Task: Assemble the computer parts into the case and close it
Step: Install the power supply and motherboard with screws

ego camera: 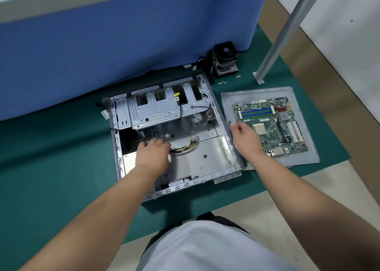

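Observation:
An open grey computer case (205,159) lies flat on the green mat. My left hand (153,150) reaches inside it and grips the black end of a yellow-and-black cable bundle (186,147). My right hand (245,138) hovers over the case's right wall, fingers loosely curled, holding nothing I can see. The green motherboard (271,124) lies on the grey side panel (228,106) to the right of the case. A CPU cooler with fan (225,58) stands behind the case by the blue partition.
Small screws (223,83) lie on the green mat (61,147) behind the side panel, with another few (238,76) nearby. A grey metal post (277,44) is bolted down at the right. The blue partition (123,44) closes off the back.

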A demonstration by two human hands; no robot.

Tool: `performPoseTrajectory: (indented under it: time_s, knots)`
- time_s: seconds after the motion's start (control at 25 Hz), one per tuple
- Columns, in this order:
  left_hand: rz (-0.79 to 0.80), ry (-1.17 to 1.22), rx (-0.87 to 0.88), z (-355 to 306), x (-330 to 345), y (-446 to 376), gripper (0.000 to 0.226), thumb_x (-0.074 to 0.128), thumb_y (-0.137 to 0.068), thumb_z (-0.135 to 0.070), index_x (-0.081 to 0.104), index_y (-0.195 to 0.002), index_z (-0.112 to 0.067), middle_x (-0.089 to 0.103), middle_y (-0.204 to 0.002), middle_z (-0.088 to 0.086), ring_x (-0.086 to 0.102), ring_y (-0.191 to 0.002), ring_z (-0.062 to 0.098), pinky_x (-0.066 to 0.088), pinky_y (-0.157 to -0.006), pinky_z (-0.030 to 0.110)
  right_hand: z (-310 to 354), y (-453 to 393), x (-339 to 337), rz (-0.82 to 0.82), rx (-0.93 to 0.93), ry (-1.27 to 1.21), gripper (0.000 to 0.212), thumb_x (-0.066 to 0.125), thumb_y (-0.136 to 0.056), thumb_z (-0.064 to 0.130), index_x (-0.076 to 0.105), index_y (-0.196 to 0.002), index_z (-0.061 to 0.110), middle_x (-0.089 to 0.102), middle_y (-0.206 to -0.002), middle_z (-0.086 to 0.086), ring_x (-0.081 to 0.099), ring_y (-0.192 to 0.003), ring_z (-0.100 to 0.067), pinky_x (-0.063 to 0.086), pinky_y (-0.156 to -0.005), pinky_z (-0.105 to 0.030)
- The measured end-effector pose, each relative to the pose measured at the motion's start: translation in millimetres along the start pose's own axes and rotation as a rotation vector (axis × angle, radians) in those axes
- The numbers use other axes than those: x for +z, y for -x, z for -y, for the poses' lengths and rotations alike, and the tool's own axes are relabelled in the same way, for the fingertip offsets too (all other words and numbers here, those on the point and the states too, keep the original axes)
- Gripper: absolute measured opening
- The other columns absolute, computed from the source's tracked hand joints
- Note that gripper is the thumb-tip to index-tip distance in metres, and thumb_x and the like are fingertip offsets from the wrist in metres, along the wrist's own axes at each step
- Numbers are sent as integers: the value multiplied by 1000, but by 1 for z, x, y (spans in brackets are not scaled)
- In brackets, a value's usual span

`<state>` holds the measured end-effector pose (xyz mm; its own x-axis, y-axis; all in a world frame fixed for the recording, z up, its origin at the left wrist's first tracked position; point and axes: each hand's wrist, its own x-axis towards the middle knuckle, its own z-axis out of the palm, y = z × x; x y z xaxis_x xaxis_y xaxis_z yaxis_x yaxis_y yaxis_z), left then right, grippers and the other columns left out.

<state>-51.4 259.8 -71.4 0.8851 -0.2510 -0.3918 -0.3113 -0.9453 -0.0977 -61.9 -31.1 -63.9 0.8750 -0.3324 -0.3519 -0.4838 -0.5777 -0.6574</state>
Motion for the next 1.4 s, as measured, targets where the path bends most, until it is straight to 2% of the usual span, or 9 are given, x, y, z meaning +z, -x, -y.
performPoseTrajectory:
  time_s: [0.12,0.24,0.36,0.56,0.72,0.88,1.08,1.24,1.4]
  knots:
    - [115,-158,63,-22,1,-13,56,52,-95,-21,42,-150,-23,36,-161,5,24,-153,24,26,-114,52,15,19,20,74,-116,129,57,41,-107,46,37,-151,10,48,-150,-12,55,-127,-35,48,-101,-45]
    - [222,-276,9,-30,4,-18,59,45,-99,-23,32,-157,-16,29,-164,9,24,-152,30,22,-116,53,15,22,30,17,-119,288,52,39,-108,38,31,-151,10,47,-149,-16,62,-112,-41,50,-84,-46]
    - [193,-320,29,-31,3,-19,48,49,-97,-23,49,-145,-19,47,-146,6,40,-137,29,30,-108,46,14,20,32,-30,-125,341,41,39,-108,35,36,-141,10,56,-135,-17,64,-97,-40,44,-69,-41]
    - [159,-349,54,-18,-8,-20,37,56,-94,-27,62,-130,-24,57,-134,4,44,-128,27,33,-102,43,15,22,33,-58,-126,380,35,41,-107,36,39,-132,10,60,-124,-17,64,-87,-39,39,-64,-38]
    - [-1,-81,-18,12,-17,-12,31,56,-92,-31,65,-122,-24,56,-124,2,49,-119,26,38,-95,41,15,21,31,-45,-126,390,39,42,-107,36,39,-134,8,60,-125,-19,65,-94,-42,45,-69,-43]
    - [-155,507,-233,53,-18,5,19,60,-97,-33,69,-97,-16,50,-105,4,52,-101,28,48,-84,40,17,23,31,-38,-108,389,41,45,-106,34,40,-136,7,61,-121,-21,64,-95,-42,48,-72,-45]
    - [-347,900,-480,81,-23,13,11,70,-94,-19,64,-88,-13,67,-83,4,66,-80,23,53,-68,32,22,26,29,-33,-95,395,40,46,-106,33,40,-133,5,62,-114,-22,64,-90,-42,50,-70,-45]
    - [-392,973,-464,91,-32,5,6,69,-94,-14,65,-89,-13,69,-84,5,69,-80,22,59,-73,36,26,30,27,-23,-77,385,37,47,-105,32,41,-131,6,62,-112,-21,63,-90,-42,52,-73,-47]
    - [-439,866,-382,83,-36,-4,8,66,-95,-13,63,-88,-11,61,-89,5,59,-83,25,49,-73,35,28,31,27,-20,-69,391,37,47,-105,31,40,-131,6,63,-111,-21,63,-89,-41,55,-76,-50]
